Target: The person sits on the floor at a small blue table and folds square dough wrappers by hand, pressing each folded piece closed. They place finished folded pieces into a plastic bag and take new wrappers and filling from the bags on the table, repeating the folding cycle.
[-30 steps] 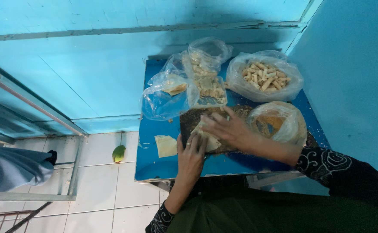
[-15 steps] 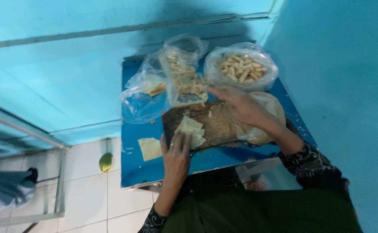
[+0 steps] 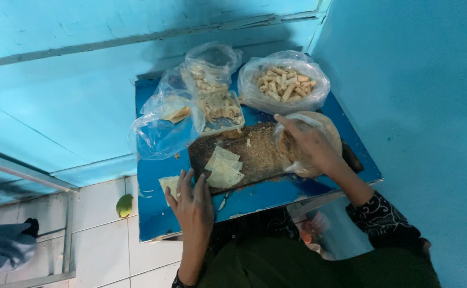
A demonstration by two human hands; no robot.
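My left hand (image 3: 191, 200) lies flat with fingers spread on the blue table (image 3: 159, 218), beside the front left corner of a dark tray (image 3: 260, 154) covered in crumbs. Pale thin wrapper sheets (image 3: 224, 169) lie stacked on the tray just right of that hand. A few more pale sheets (image 3: 169, 184) lie on the table under its fingertips. My right hand (image 3: 311, 144) reaches into a clear plastic bag (image 3: 297, 160) of brownish filling at the tray's right end; whether it grips anything inside is hidden.
At the back stand a clear bag of finger-shaped rolls (image 3: 286, 85), a bag with a container of crumbly pieces (image 3: 215, 101) and a mostly empty bag (image 3: 164, 125). Blue walls close the back and right. A green fruit (image 3: 125, 205) lies on the white tiled floor.
My right hand moved from the tray's middle to the bag at its right end. My left hand slid off the sheets to the table's front edge. The camera view shifted.
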